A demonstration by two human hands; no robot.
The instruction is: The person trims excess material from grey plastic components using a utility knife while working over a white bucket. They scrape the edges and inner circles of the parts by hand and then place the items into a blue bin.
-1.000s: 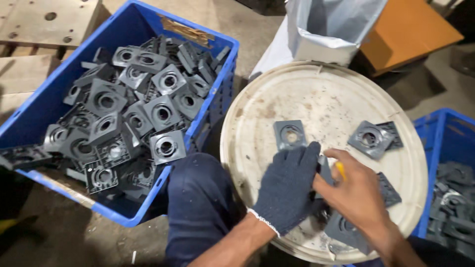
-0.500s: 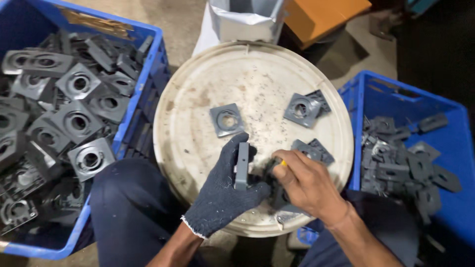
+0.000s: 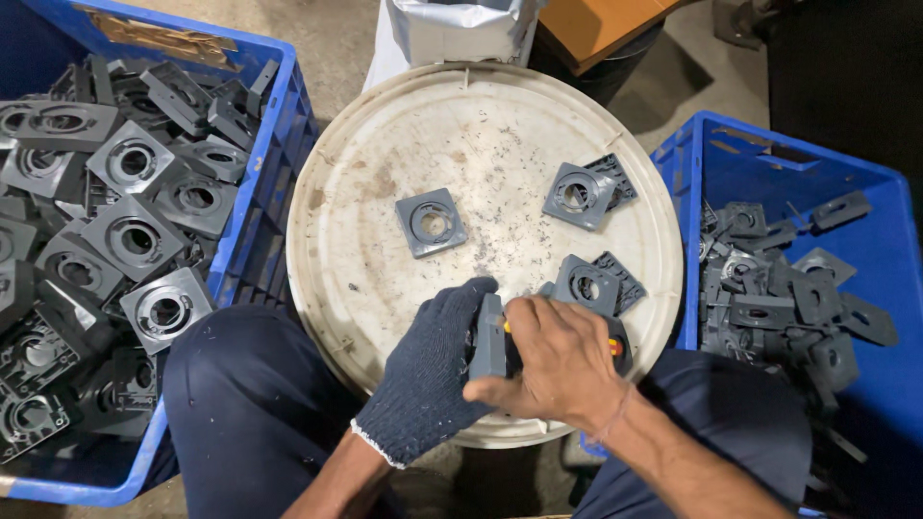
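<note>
Both hands have drawn nearer: gloved left hand [image 3: 433,380] grips grey square plate [image 3: 488,336] edge-up; bare right hand [image 3: 553,360] fingers closed, apparently around a tool.

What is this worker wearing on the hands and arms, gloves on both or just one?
Just one. The left hand wears a dark blue knitted glove with a pale, whitish cuff edge at the wrist. The right hand is bare, with a thin thread-like band around the wrist. No sleeves show on either forearm.
</note>
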